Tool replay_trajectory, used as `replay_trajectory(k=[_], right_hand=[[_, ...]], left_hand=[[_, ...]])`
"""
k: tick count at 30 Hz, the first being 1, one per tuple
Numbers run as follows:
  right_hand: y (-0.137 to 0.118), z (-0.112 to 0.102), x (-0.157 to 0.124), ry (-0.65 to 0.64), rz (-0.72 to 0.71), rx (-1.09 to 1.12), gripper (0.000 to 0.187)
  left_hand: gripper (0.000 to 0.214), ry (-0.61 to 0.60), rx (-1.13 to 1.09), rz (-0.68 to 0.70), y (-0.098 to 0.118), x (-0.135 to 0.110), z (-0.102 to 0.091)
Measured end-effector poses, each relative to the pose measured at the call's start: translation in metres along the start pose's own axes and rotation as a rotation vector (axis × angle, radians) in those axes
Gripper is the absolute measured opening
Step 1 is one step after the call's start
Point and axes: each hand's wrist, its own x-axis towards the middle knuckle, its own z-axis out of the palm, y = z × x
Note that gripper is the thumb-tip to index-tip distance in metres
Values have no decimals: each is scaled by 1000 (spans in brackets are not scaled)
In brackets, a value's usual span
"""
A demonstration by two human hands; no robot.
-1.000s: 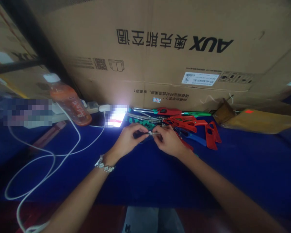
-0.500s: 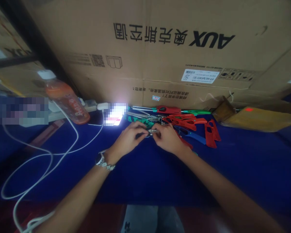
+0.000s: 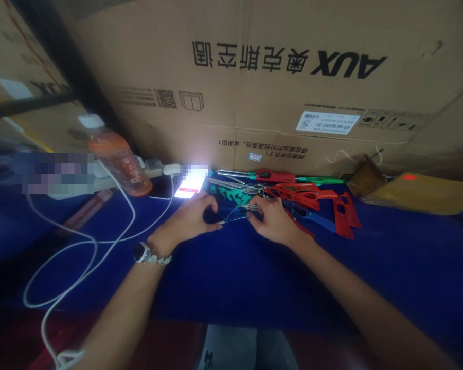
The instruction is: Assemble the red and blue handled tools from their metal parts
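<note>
From the head, the left hand (image 3: 189, 218) grips a wire (image 3: 235, 220) (thin, bowed) stretching toward the right hand (image 3: 273, 218), closed on a metal piece (image 3: 253, 207). Beyond the right hand lie red handles (image 3: 326, 194).

Blue tabletop (image 3: 231, 277), red casings (image 3: 343, 226) near small green pieces (image 3: 235, 196), lit phone (image 3: 190, 189), orange-filled bottle (image 3: 119, 160), looped white cable (image 3: 134, 209), yellow packet (image 3: 428, 195).
</note>
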Motion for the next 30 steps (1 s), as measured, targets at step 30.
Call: replay_trajectory(k=[30], right_hand=[[14, -2, -12, 80, -51, 121, 15]], left_hand=[[11, 91, 58, 43, 27, 26, -50]])
